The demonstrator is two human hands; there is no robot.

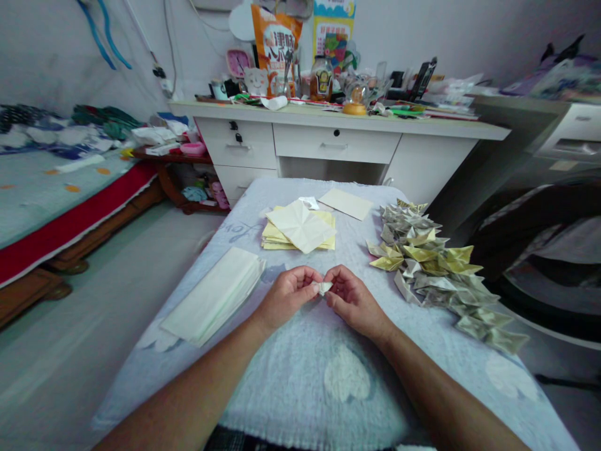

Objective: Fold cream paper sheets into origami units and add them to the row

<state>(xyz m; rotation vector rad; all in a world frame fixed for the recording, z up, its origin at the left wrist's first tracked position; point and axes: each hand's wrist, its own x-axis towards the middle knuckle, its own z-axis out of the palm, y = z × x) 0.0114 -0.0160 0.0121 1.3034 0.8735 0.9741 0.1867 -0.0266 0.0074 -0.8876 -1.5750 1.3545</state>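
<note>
Here, our left hand [295, 291] and right hand [351, 295] together pinch a small folded paper [323, 288] between fingertips, over the blue cloth [272, 382]. We have long white sheets [216, 297] at left and a heap of folded shapes [439, 266] at right. Beyond lies a yellow paper stack [270, 239], then a white desk [328, 145].

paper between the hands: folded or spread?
Looks folded: the white paper shows as a small, angular shape pinched by the left hand and right hand. The grip hides the exact folds.
</note>
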